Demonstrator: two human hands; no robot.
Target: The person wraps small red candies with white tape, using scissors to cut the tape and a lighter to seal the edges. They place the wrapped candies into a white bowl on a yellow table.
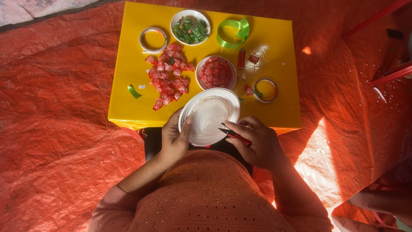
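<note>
Now, quick notes, all places given rel. to the white plate.

Plate: white disposable plate (209,116), tilted, held off the near edge of the yellow surface (128,51), above the person's lap.

Left hand: left hand (175,136) grips plate's left rim; thumb lies over the top, other fingers curl under. Pinching the rim, firm enough by the look.

Right hand: right hand (257,144) at plate's lower-right rim, fingers pressed together around small red-handled scissors (234,135). Blade tips point at the rim; can't tell if blades are apart or closed.

Beyond plate: bowl of red pieces (216,73) just past its far edge; loose heap of red pieces (169,75) far-left of it; bowl of green pieces (190,26) further beyond; two tape rolls, one (153,39) far-left, one (266,90) to the right; green ribbon loop (232,32) far-right; small red lighter (241,59) right of the red bowl.

Risk 1: blade tips sit close to left thumb side; plate is thin and flexy, so a slip could nick a finger.

Risk 2: plate held by one rim only, so prob. bends or twists under blade pressure, giving a ragged or off-line cut.

Risk 3: plate's far edge is v. near the red bowl; a swing could knock it and scatter pieces onto the orange tarp (56,129).

Risk 4: strong sun patches, glare on white plastic may hide the blade line.
</note>
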